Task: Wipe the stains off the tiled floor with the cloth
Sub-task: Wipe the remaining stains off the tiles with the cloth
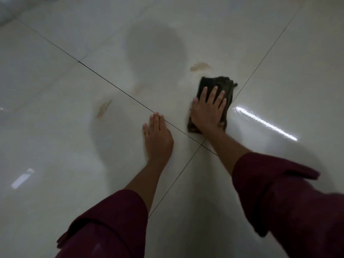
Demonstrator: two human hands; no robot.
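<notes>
Dark cloth point(216, 101) under flat right hand point(208, 110) by tile seam; left hand point(158, 136) open, empty

No readable txt, labels, nos. or signs anywhere in view.

Curving into the corner at eleven o'clock: a blurred, pale white rounded object point(5, 13), cropped by the edge. Glaring at three o'clock: a long bright white streak of reflected light point(266, 123). Glowing more faintly at eight o'clock: a smaller whitish glare patch point(22, 178).
</notes>
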